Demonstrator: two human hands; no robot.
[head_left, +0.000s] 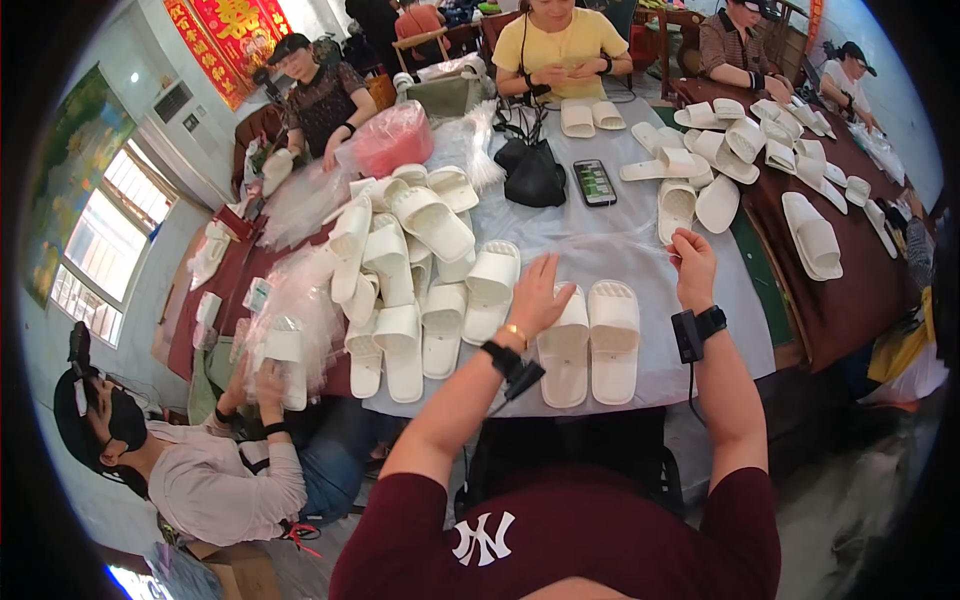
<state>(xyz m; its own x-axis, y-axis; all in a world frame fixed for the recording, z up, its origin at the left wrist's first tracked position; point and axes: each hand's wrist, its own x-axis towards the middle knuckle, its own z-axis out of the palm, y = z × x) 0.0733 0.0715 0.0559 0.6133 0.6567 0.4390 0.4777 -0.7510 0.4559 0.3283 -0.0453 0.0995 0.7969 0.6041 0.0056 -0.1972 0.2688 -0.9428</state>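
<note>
A pair of white slippers stands side by side near the table's front edge, a left slipper (563, 365) and a right slipper (614, 345). My left hand (540, 297) lies with its fingers stretched out beside the toe of the left slipper and partly covers it; whether it touches is unclear. My right hand (693, 268) is raised to the right of the pair, thumb and fingers pinched together; anything between them is too small to make out. Just beyond its fingertips is another white slipper (676, 205). Both wrists carry black straps with small devices.
A heap of white slippers (400, 250) spreads left of my left hand. More slippers (735, 150) lie at the far right. A phone (594, 184), a black bag (530, 172) and a pink plastic bundle (395, 138) are farther back. Several co-workers sit around the tables.
</note>
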